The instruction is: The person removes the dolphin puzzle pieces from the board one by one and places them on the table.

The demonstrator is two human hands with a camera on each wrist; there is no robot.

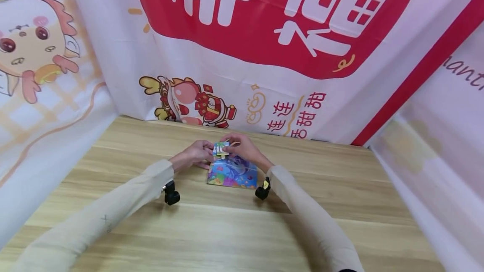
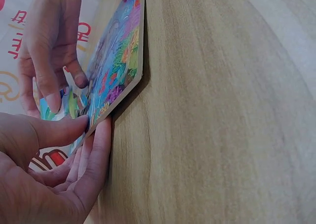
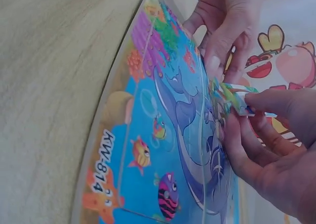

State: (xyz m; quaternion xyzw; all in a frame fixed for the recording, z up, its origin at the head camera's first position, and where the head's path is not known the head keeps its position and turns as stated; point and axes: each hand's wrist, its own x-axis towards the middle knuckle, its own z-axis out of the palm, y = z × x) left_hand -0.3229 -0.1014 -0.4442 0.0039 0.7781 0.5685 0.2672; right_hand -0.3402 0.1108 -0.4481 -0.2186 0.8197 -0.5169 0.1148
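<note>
A thin jigsaw puzzle board [image 1: 231,176] printed with a sea scene lies on the wooden table. Dolphins, small fish and the marking KW-814 show on its face in the right wrist view. My left hand [image 1: 195,153] grips the board's left corner, thumb on top and fingers underneath, in the left wrist view. My right hand [image 1: 245,148] pinches brightly printed puzzle pieces [image 3: 234,96] between thumb and fingers, close over the board's far edge. How many pieces are in that pinch I cannot tell. Part of the board's far side is hidden behind the hands.
The wood-grain table [image 1: 211,230] reaches back to a white and red printed cloth [image 1: 242,58]. Further cloth walls stand at left [image 1: 41,108] and right [image 1: 435,146]. Black wrist cameras [image 1: 172,196] hang below both sleeves, near the tabletop.
</note>
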